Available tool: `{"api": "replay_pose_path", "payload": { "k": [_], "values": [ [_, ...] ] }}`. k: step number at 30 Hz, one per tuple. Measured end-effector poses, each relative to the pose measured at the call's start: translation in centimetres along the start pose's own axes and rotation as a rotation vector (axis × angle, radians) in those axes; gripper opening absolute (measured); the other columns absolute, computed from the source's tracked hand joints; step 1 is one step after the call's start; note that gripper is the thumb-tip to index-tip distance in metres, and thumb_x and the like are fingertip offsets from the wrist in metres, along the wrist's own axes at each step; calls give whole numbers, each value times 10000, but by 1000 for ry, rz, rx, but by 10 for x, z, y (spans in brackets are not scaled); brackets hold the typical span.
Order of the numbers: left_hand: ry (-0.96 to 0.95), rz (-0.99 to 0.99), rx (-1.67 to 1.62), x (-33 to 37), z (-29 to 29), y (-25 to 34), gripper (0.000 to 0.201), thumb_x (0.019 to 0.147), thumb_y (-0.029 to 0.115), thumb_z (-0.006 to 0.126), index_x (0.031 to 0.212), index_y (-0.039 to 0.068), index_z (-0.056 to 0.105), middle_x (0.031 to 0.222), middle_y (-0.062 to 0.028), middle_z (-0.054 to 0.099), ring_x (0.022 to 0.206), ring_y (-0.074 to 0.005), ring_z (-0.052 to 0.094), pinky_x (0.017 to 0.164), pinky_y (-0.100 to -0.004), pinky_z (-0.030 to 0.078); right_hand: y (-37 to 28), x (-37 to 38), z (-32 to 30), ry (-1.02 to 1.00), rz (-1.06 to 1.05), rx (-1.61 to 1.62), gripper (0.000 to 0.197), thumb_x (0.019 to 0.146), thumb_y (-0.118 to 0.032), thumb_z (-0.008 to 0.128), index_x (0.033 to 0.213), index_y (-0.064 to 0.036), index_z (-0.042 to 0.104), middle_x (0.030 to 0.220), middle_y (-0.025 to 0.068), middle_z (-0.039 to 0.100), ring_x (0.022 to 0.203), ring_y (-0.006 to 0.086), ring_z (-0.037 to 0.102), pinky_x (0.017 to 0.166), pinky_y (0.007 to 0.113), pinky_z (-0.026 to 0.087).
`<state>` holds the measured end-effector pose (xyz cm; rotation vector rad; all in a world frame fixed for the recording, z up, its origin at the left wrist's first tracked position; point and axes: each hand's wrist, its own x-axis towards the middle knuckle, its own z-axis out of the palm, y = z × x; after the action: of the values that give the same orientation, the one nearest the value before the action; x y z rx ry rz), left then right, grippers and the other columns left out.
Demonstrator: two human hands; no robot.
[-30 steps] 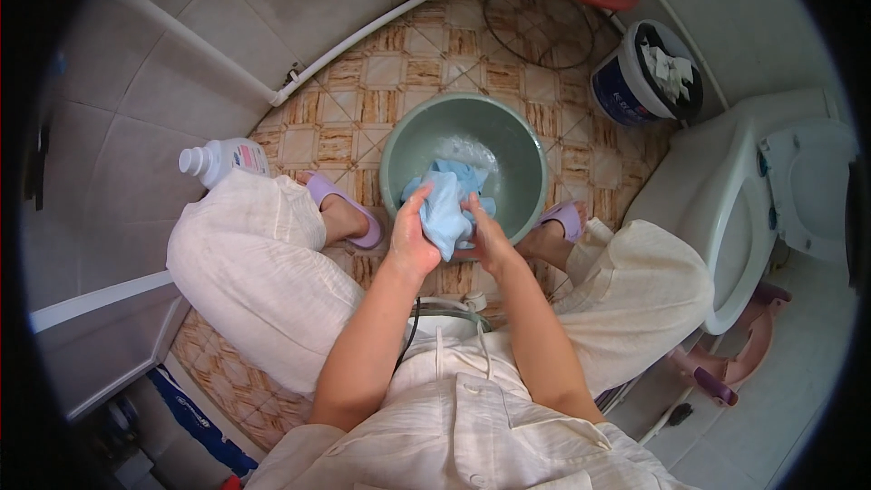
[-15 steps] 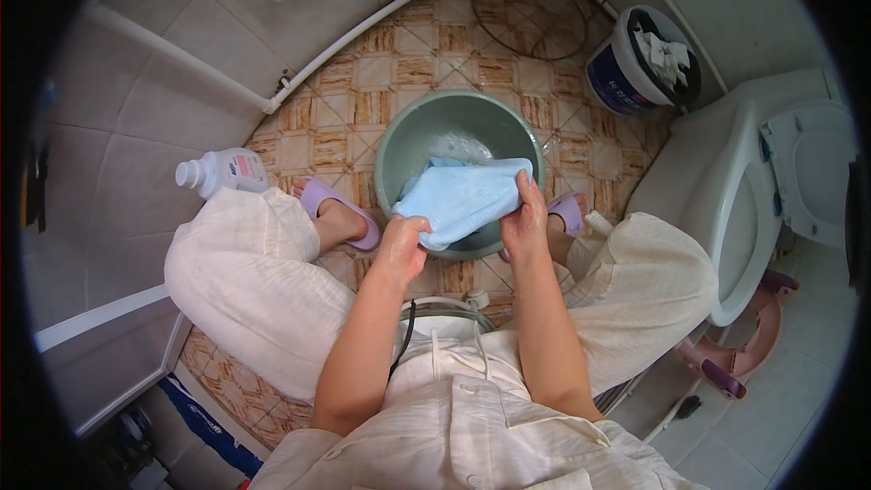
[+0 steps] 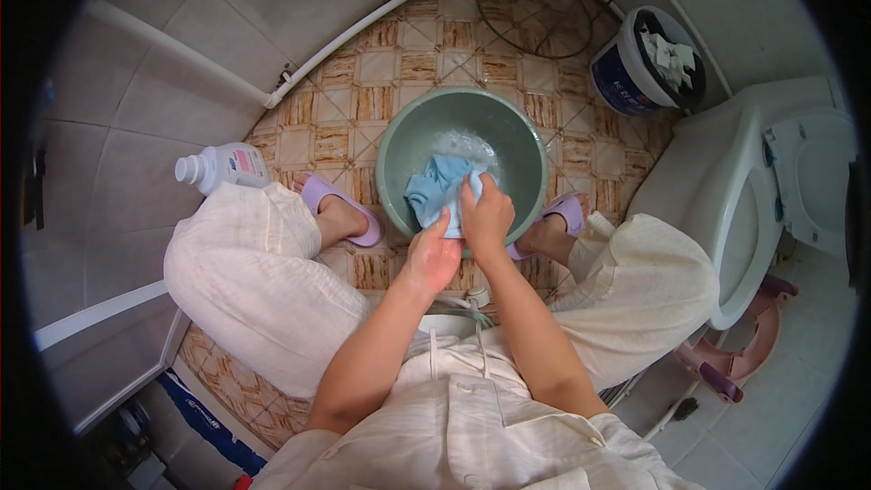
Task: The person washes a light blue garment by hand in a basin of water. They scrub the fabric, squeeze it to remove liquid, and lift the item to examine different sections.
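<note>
The blue cloth (image 3: 440, 183) could have slipped loose, I judged, if soapy water slicked the fingers, and a hard tug might have splashed water over the rim of the green basin (image 3: 392, 150) onto the tiled floor (image 3: 374, 68), leaving it slippery under the slippers (image 3: 320, 191). A swing of the left knee might have bumped the white bottle (image 3: 224, 169) beside it. The cloth lay bunched in the basin's near half, mostly beyond the hands, which were close together. The right hand (image 3: 488, 213) was clamped on its right side; the left hand (image 3: 434, 260) touched its near end, its grip too hidden to tell.
</note>
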<state>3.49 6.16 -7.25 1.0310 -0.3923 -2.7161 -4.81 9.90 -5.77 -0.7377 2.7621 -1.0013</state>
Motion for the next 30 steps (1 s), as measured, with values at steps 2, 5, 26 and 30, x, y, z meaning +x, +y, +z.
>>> {"api": "replay_pose_path", "payload": {
  "k": [2,5,26,30],
  "values": [
    [-79,68,13,-1,2,3,422,902,381,421,1208,91,433,1135,-66,511,1036,-213,495,893,-349,412,-2,0,2,-31,199,-29,294,786,-330,575,794,-36,579,654,236,568,634,416,558,565,478,429],
    [-515,-104,-427,-8,-7,9,457,893,367,459,1246,83,406,1188,-50,480,1089,-204,458,926,-365,380,-28,-39,-1,-84,-26,-14,334,795,-371,554,784,-41,597,630,222,571,601,407,563,557,473,436],
    [-357,-299,-298,0,1,33,506,854,421,446,1209,62,426,1264,-110,433,1153,-290,412,989,-470,303,-40,-52,-12,-298,-333,333,224,747,-267,579,812,-54,606,739,192,605,656,374,584,619,442,465],
    [-752,56,-230,34,-84,-1,302,850,212,458,1087,37,525,1059,-106,569,962,-247,547,871,-418,435,-47,-35,1,-268,-285,30,316,784,-351,530,701,-60,620,659,173,605,622,374,583,558,455,454]
  ]
}}
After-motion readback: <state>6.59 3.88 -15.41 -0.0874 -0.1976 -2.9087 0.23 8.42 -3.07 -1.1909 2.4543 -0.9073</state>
